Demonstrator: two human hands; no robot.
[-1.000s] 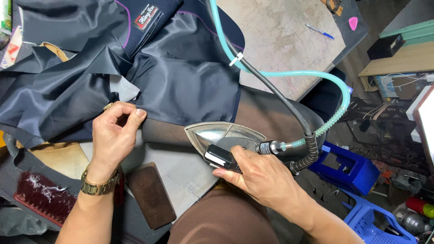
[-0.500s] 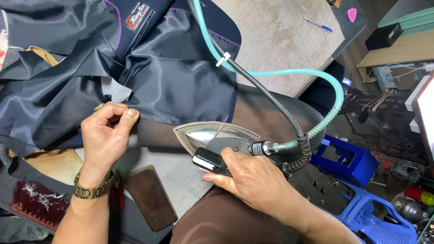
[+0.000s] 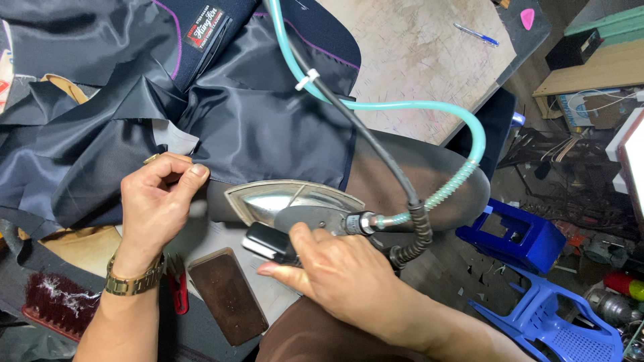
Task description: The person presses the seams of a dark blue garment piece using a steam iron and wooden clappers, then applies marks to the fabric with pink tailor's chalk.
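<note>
On the left, near the person, a red brush [image 3: 57,302] lies beside the left hand [image 3: 155,204], and this hand's grip is pinched shut on the edge of the dark blue jacket [image 3: 268,127] that is spread over the far side of the tabletop [image 3: 416,60]. A flat brown block [image 3: 227,295] lies just right of that wrist. Further right, the right hand [image 3: 339,275] has its grip clamped on the handle of the silver iron [image 3: 295,204], which rests just near the jacket's edge, and a green hose [image 3: 402,107] and black cord [image 3: 376,151] loop away from it.

left hand [image 3: 155,204]: pinches edge of navy jacket lining [image 3: 255,127]. right hand [image 3: 339,275]: grips handle of steam iron [image 3: 295,204], sole on padded board; teal hose [image 3: 429,107] and black cord attached. brush [image 3: 57,305] on bench.
</note>
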